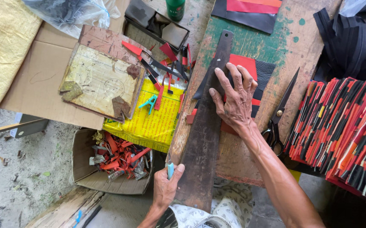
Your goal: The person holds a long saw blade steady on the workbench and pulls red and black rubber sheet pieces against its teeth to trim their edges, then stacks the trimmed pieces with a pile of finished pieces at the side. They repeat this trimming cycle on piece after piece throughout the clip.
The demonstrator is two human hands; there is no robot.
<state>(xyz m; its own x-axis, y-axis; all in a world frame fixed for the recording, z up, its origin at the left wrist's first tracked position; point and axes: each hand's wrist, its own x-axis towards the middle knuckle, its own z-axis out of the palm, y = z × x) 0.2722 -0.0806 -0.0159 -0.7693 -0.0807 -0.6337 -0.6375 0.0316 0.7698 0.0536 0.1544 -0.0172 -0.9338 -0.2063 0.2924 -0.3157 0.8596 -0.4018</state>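
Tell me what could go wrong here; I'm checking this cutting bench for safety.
1. The right hand presses the long dark straightedge with fingers spread close to its edge, where the left hand holds a blue-handled cutter; a slip might nick a fingertip.
2. The straightedge overhangs the board's near edge, so it could pivot and spoil the cut in the red and black sheet.
3. Scissors lie beside the right forearm and might get knocked.
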